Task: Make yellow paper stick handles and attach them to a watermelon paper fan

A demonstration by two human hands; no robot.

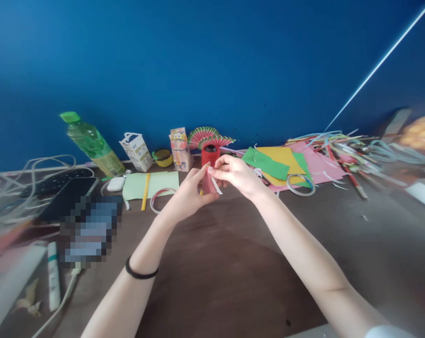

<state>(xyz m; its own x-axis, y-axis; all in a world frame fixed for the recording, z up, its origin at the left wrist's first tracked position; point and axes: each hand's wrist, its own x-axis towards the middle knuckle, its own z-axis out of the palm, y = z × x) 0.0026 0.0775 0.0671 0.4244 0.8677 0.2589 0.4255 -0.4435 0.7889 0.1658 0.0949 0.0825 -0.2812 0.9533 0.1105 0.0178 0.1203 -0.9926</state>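
Both of my hands meet above the brown table (pixel 233 253), pinching a small folded piece of pink paper (pixel 209 184) with a white strip at its edge. My left hand (pixel 187 195) grips the paper from the left and below, fingers closed round it. A black band circles that wrist. My right hand (pixel 235 174) pinches the paper's top from the right with thumb and fingertips pressed together.
Behind the hands stand a red cup (pixel 210 153), paper fans (pixel 208 136), small cartons (pixel 138 151), a green bottle (pixel 93 143). A light green sheet (pixel 163 180), tape rings (pixel 300 184), coloured paper sheets (pixel 286 162) and strips (pixel 353 148) lie about. A phone (pixel 87 227), cables and a glue stick (pixel 53 274) sit left.
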